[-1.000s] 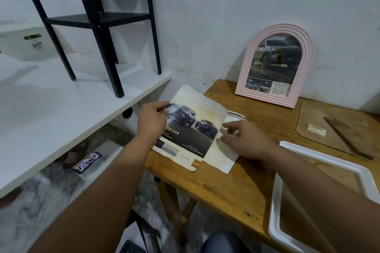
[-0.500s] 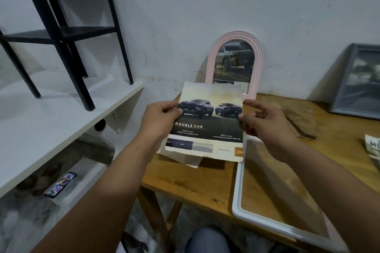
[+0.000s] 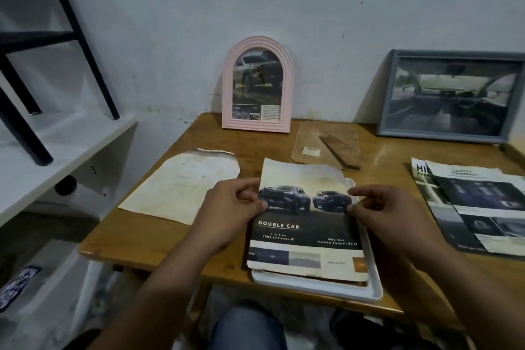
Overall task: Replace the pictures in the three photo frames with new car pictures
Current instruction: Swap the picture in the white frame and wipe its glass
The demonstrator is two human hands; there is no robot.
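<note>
Both hands are pinching the stained "DOUBLE CAB" car brochure page (image 3: 306, 221) at mid-height: left hand (image 3: 227, 216) on its left edge, right hand (image 3: 389, 219) on its right edge, thumbs on top. The page lies over the white rectangular plastic frame (image 3: 318, 287), which is flat on the wooden table (image 3: 159, 239); only the frame's bottom rail, its right rail and a bit of its top right corner show around the paper

Other two frames lean upright on the wall at the back of the table: the pink arched frame (image 3: 257, 84) at centre and the grey rectangular frame (image 3: 451, 95) on the right, each with a car picture inside. Can't tell from here whether those are old or new prints

Also on the table: an arch-topped cream sheet (image 3: 181, 185) to the left, a brown board backing with a stand leg (image 3: 326, 145) behind the page, and a stack of loose car brochure pages (image 3: 474, 207) on the right

Judgement: this is the seating step for the white frame, page going into the opening

Risks:
- page looks about as big as the opening, maybe bigger, with its top edge past the frame's top rail. If so it won't drop in flat and will buckle or need trimming
- paper is already wavy and worn at the bottom edge, so pushing on the sides could crease or tear it
- frame sits at the near edge of the table, so a downward push there could tip or slide it off
- a skewed page means a crooked picture once the backing goes on
</note>
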